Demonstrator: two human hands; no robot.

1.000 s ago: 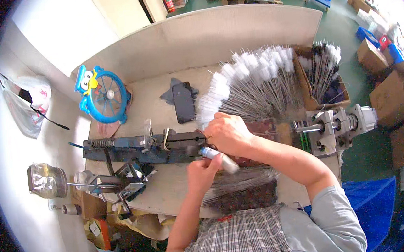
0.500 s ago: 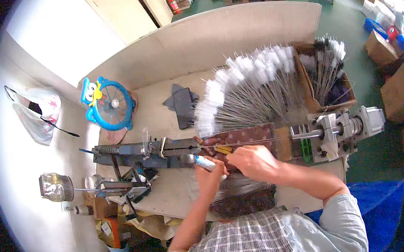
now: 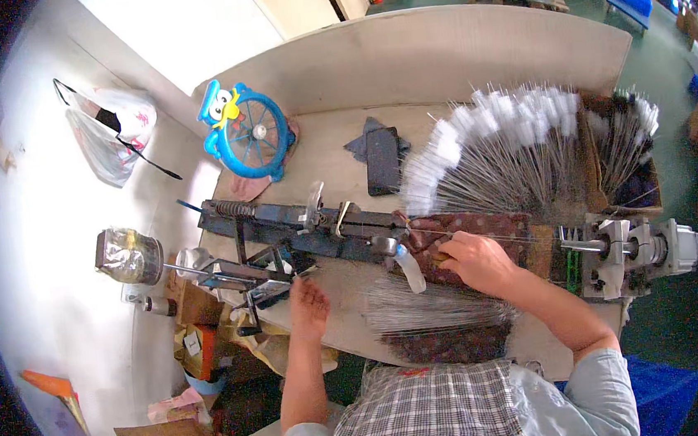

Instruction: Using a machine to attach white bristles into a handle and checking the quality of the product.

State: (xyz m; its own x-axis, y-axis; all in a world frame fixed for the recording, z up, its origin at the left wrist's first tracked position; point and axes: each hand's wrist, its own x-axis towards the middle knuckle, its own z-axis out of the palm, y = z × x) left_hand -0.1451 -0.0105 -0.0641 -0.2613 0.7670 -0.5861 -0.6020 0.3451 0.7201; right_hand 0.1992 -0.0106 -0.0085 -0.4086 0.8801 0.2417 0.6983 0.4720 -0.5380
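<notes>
My right hand (image 3: 482, 264) is closed around a small yellow piece (image 3: 442, 258), mostly hidden by the fingers, beside a thin wire (image 3: 429, 230) stretched across the bench. My left hand (image 3: 310, 308) hangs at the bench's front edge with its fingers curled, near the black metal frame (image 3: 275, 276). What those fingers hold, if anything, cannot be made out. Between my hands, a white handle with a blue patch (image 3: 411, 271) slants down from a metal knob on the long dark metal fixture (image 3: 300, 232).
White-tufted wire brushes (image 3: 500, 142) fan out behind my right hand, with more in a cardboard box (image 3: 597, 155). Loose wires (image 3: 431, 302) lie in front. A motor-like unit with a shaft (image 3: 638, 247) stands right, a blue fan (image 3: 255, 135) and phone (image 3: 382, 161) behind.
My left hand has let go of the white handle and moved left toward the black frame. My right hand stays by the wire with the yellow piece. The view has swung left.
</notes>
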